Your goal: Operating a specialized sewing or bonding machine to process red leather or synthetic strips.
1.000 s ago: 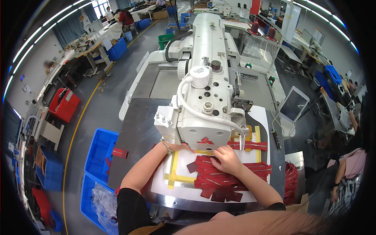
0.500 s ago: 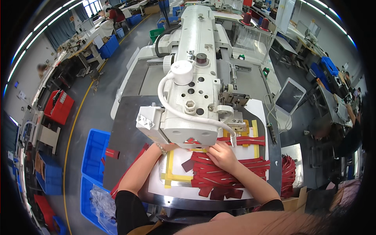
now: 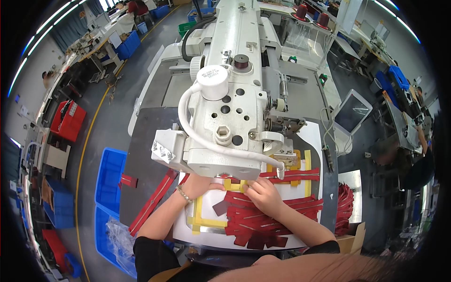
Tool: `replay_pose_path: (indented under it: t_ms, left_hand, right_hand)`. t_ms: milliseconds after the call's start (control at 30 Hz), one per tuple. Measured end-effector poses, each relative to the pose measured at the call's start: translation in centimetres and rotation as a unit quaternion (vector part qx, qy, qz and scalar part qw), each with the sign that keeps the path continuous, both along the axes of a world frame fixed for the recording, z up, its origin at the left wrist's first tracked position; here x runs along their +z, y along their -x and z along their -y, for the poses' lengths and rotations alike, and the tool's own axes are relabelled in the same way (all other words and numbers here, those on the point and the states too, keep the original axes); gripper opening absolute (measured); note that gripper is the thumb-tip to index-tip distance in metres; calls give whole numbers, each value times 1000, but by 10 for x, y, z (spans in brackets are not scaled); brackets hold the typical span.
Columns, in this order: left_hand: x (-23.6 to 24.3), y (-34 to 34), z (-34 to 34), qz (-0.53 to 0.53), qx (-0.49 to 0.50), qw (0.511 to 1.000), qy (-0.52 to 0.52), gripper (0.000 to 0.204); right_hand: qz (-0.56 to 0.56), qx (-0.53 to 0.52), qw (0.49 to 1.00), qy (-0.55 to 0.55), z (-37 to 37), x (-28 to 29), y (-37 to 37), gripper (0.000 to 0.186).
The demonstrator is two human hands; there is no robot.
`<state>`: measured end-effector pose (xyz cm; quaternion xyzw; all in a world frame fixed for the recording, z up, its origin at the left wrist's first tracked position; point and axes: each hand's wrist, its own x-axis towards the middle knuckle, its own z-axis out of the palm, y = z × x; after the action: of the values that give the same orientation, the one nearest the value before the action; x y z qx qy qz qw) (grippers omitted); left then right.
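A white industrial sewing machine head (image 3: 221,157) overhangs the work area. My left hand (image 3: 201,186), a bead bracelet on its wrist, reaches beneath it, thumb stretched out and fingers hidden. My right hand (image 3: 260,193) has bent fingertips at a yellow template (image 3: 234,185) under the head; what they grip is unclear. Below it lies a pile of red zippers (image 3: 272,214) with dark square tabs on a white board (image 3: 188,229) marked with yellow tape. A red zipper strip (image 3: 292,174) crosses the template behind my right hand. Another long zipper (image 3: 152,202) lies left of my arm.
Blue bins (image 3: 110,181) stand at left beside a floor lane. At right are a metal tray (image 3: 352,181) of red zippers and a tilted screen (image 3: 350,117). A co-worker (image 3: 420,164) is at the right bench. Red thread cones (image 3: 322,21) stand behind.
My left hand has drawn slightly toward me, showing more of its thumb. My right hand's fingers stay at the template's edge. The view has shifted, with the machine sitting further left in the picture.
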<state>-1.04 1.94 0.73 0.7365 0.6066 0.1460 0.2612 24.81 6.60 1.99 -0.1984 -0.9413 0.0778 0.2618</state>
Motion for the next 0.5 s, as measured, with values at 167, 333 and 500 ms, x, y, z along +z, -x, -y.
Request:
replay_pose_path:
  t_ms: [167,333,500]
  left_hand:
    - [-3,1,2,-25,-7,1000,7,61]
    - [-9,5,2,-16,-16,999,-40,67]
    - [-2,4,2,-68,-38,992,-99,72]
  right_hand:
    - [5,14,999,-48,-1,0,0,16]
    - [57,11,988,-141,-14,14,5,21]
    - [70,-7,976,-208,-35,13,10,36]
